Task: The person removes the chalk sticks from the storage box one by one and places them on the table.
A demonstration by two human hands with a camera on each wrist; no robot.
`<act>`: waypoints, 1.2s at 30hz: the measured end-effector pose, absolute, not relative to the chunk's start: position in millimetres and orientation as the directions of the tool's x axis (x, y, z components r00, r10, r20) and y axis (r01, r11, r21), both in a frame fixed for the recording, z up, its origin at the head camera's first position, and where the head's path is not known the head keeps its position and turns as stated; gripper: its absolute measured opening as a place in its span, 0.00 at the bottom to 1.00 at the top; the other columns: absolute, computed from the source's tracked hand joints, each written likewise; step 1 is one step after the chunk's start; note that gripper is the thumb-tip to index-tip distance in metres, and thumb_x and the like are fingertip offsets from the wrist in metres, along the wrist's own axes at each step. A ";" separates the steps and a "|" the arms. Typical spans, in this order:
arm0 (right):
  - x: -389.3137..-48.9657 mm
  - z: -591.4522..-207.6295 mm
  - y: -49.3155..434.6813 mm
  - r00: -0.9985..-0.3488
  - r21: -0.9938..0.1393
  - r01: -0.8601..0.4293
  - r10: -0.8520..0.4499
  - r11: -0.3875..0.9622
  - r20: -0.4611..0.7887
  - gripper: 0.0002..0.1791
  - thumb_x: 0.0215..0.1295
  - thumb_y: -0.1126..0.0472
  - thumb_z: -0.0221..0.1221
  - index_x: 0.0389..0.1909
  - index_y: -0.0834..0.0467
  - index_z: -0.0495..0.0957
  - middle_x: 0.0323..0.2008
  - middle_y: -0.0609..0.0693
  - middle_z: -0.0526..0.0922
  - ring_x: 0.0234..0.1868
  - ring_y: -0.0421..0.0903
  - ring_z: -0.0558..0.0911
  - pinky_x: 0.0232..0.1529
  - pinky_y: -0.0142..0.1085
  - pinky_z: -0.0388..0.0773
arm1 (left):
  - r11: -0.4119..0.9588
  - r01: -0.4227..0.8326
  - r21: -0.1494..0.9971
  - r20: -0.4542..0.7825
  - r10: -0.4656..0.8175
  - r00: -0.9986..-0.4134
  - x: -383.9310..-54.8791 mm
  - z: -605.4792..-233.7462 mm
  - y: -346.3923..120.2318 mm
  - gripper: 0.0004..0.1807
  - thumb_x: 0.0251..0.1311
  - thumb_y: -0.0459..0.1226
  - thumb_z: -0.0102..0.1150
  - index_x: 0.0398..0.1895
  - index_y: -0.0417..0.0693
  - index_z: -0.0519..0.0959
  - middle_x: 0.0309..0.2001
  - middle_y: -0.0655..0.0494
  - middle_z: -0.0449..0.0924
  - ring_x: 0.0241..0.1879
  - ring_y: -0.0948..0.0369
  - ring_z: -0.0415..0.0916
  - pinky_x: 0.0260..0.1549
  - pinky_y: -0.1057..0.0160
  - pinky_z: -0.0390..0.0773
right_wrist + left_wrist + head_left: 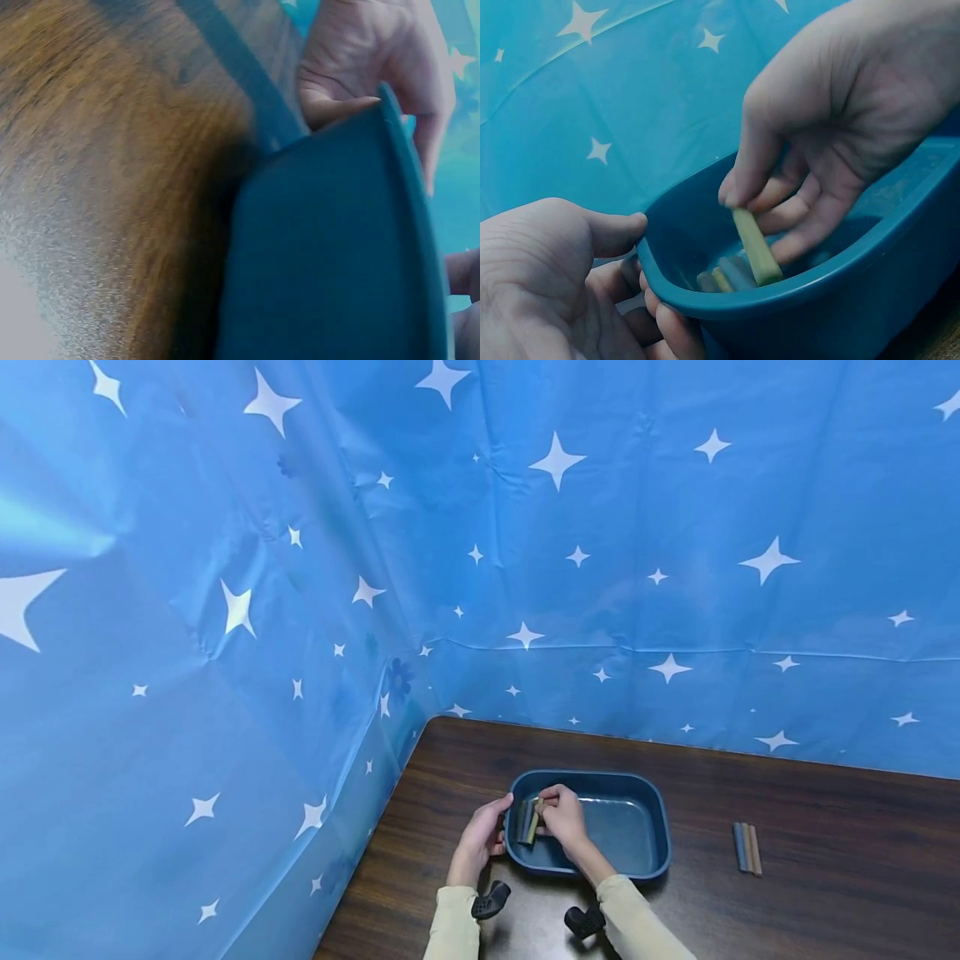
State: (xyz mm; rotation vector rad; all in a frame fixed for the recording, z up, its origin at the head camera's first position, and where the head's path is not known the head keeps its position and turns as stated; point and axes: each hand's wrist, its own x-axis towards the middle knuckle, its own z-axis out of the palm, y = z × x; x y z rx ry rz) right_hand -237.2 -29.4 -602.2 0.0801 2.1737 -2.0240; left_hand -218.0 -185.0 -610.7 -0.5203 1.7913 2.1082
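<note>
A dark blue rectangular basin [626, 827] rests on the table. At its left end my left hand [478, 837] grips the wall, with the thumb at the rim and the fingers curled against the outside in the left wrist view. My right hand [567, 820] reaches over the basin and pinches a yellow-green stick [756, 249] near its upper end. That stick is tilted, its lower end low in the basin beside several other short sticks [737, 273] in blue, yellow and grey tones. In the right wrist view the outer basin wall [330, 247] hides the sticks.
Right of the basin, a small row of blue and brown sticks [747, 849] lies on the dark wooden table [840, 843]. Blue star-patterned sheeting [600, 527] rises behind and to the left. Black curved pieces [491, 901] sit by both wrists.
</note>
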 end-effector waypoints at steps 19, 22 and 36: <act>-246.5 -574.1 19.8 -0.933 -0.873 0.359 -0.129 -0.331 -0.335 0.24 0.75 0.72 0.55 0.66 0.78 0.64 0.47 0.62 0.81 0.35 0.42 0.83 0.39 0.36 0.86 | -0.164 -0.463 0.871 -0.467 0.021 -0.884 -220.5 -611.0 -184.6 0.19 0.76 0.48 0.52 0.24 0.55 0.69 0.21 0.63 0.63 0.16 0.70 0.59 0.15 0.76 0.65; -248.6 -566.9 30.1 -0.919 -0.826 0.393 -0.191 -0.404 -0.345 0.27 0.74 0.73 0.56 0.69 0.77 0.62 0.44 0.56 0.84 0.38 0.42 0.85 0.42 0.36 0.85 | -0.161 -0.463 0.872 -0.465 0.026 -0.885 -220.0 -610.0 -185.1 0.19 0.76 0.48 0.51 0.24 0.55 0.68 0.20 0.63 0.63 0.16 0.70 0.58 0.16 0.76 0.65; -245.4 -539.2 85.7 -0.903 -0.771 0.404 -0.351 -0.492 -0.249 0.33 0.78 0.73 0.50 0.77 0.73 0.48 0.45 0.51 0.85 0.46 0.43 0.86 0.47 0.35 0.84 | -0.148 -0.467 0.872 -0.469 0.025 -0.883 -220.2 -611.8 -185.9 0.17 0.77 0.48 0.50 0.27 0.53 0.70 0.21 0.63 0.64 0.16 0.69 0.58 0.16 0.75 0.66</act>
